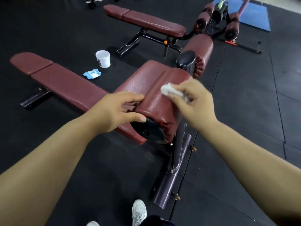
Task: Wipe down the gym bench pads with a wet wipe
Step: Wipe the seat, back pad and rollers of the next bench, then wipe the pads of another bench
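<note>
Tub [103, 58], wipe pack [92, 73] beside bench [65, 85]; right fingers [176, 99] pinch wipe [167, 90], left fingers [130, 98] released on roller [156, 105].

Black floor [65, 160], near maroon bench [65, 85], far maroon bench [146, 22], white bucket [103, 59] beside blue wipes packet [92, 73]
</note>
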